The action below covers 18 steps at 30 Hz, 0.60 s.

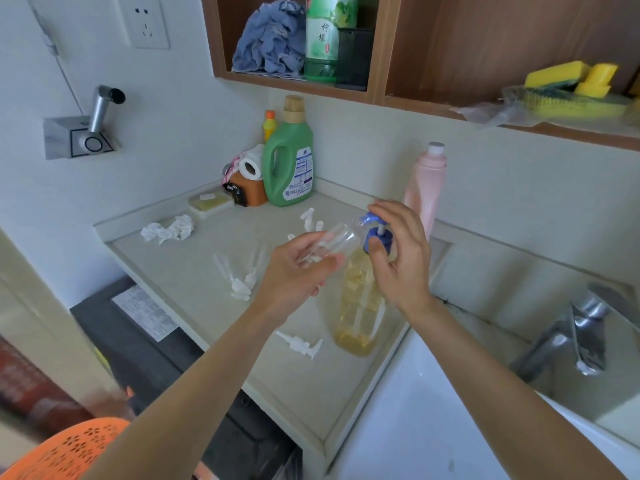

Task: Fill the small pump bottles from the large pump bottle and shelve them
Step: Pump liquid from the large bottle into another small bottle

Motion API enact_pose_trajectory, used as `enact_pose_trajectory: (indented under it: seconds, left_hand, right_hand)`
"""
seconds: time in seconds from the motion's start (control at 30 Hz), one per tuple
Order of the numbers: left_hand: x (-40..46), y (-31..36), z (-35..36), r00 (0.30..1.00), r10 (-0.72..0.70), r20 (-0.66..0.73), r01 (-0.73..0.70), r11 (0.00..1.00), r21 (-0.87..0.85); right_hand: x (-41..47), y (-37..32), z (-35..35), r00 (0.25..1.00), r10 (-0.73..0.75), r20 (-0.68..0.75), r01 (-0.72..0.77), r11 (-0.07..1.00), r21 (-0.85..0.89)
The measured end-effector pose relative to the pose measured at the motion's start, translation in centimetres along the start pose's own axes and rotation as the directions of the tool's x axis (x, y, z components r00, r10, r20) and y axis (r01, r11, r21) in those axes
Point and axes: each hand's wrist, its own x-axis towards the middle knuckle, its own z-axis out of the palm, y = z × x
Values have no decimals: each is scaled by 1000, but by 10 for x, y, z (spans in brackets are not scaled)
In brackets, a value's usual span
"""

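My left hand (294, 271) grips a small clear bottle (337, 239), tilted with its open mouth up against the blue spout of the large pump bottle (360, 306). That large bottle stands upright on the counter, holding yellow liquid. My right hand (398, 251) curls around its blue pump head (375, 233), fingers over the top and thumb at the collar. White pump tops lie loose on the counter: one near the front (301, 344), several at the middle (242, 282), more behind the hands (311, 220). The wooden shelf (294, 81) hangs above.
A green detergent jug (289, 168), pink bottle (426, 188), paper roll, soap dish and crumpled tissue (169, 230) sit along the counter's back. A sink with a steel tap (571, 337) is at right. Yellow sponges (571, 84) lie on the right shelf. An orange basket is at lower left.
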Motion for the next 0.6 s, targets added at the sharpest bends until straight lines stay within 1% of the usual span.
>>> enact_pose_trajectory:
  seconds: [0.13, 0.27, 0.4, 0.53, 0.6]
  left_hand:
    - [0, -9, 2, 1000, -10, -13, 9, 999, -41]
    - [-3, -16, 3, 999, -38, -7, 37, 996, -84]
    - [-5, -18, 6, 999, -48, -18, 46, 996, -81]
    - [-4, -12, 9, 998, -49, -25, 47, 995, -88]
    - [-2, -7, 10, 999, -39, -23, 37, 996, -75]
  right_hand:
    - [-3, 7, 10, 994, 28, -104, -29, 1000, -11]
    - [-4, 10, 15, 987, 24, -162, -40, 995, -95]
    - [-8, 9, 16, 987, 52, -151, -62, 996, -65]
    - [-4, 0, 12, 993, 72, -92, -73, 997, -10]
    - [2, -2, 8, 995, 80, -61, -81, 997, -13]
